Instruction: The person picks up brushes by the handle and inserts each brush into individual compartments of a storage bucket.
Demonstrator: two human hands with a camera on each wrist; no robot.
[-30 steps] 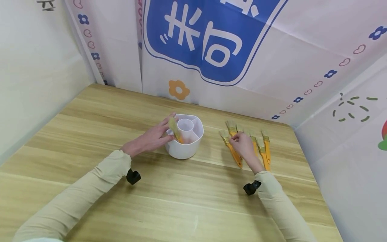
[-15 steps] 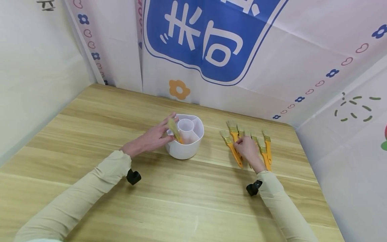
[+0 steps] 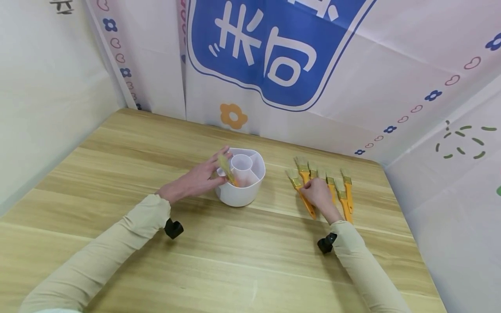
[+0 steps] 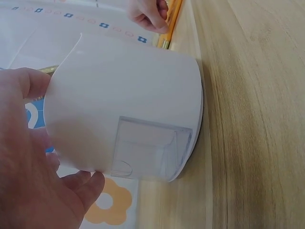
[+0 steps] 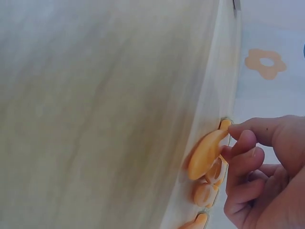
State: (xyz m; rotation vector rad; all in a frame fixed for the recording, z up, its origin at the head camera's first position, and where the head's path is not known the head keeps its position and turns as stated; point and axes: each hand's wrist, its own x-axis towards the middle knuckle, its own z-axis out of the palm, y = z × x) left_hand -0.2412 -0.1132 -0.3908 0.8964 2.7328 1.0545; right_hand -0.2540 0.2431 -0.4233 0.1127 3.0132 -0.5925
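Note:
A white desk organizer (image 3: 237, 198) with a round middle cup and several compartments stands on the table. My left hand (image 3: 192, 180) holds its left side, thumb at the near rim and fingers at the far rim. One flat paintbrush (image 3: 225, 166) stands in it, bristles up and leaning left. In the left wrist view a clear pocket (image 4: 152, 148) shows on the organizer's side. To the right, my right hand (image 3: 318, 194) pinches the orange handle of the leftmost paintbrush (image 3: 307, 207) between thumb and fingertips. The right wrist view shows that handle (image 5: 206, 155) close to the tabletop.
Several more flat paintbrushes with orange handles lie beside and under my right hand, among them a paintbrush (image 3: 347, 191) at the far right. Printed white sheets (image 3: 344, 113) hang behind the wooden table (image 3: 219, 261) and along both sides.
My right hand has shifted toward me, from near the brush ferrules down to the leftmost handle. My left hand and the organizer have stayed in place.

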